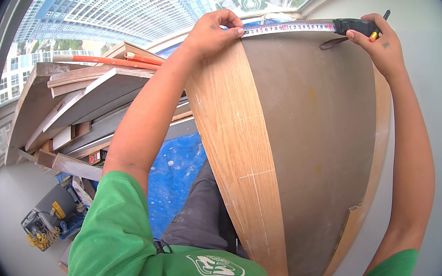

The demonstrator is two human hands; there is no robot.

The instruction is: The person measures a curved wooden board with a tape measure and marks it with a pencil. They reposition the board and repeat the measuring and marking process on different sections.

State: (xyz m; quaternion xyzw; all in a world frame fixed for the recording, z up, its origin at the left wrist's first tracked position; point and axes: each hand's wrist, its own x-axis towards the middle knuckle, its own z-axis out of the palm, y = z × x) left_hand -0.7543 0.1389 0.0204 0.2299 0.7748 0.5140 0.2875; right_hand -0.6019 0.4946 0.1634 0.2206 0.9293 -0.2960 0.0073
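Note:
My left hand (215, 32) pinches the end of the tape measure's blade (288, 28) at the top left corner of a wood-veneer panel (232, 139). The blade stretches across the top of the panel and a grey-brown board (311, 159) beside it. My right hand (379, 47) is closed around the black tape case (351, 27) at the right end, along with a dark pencil-like stick and a small yellow object. A dark loop hangs below the case. A narrow wood strip (381, 107) shows along the board's right side.
Stacked boards (83, 100) and orange pipes (99, 60) lie left beside a large window (56, 5). A blue sheet (175, 160) covers the floor beneath me. Tools with yellow cord (48, 222) sit lower left. A pale wall (430, 74) rises at the right.

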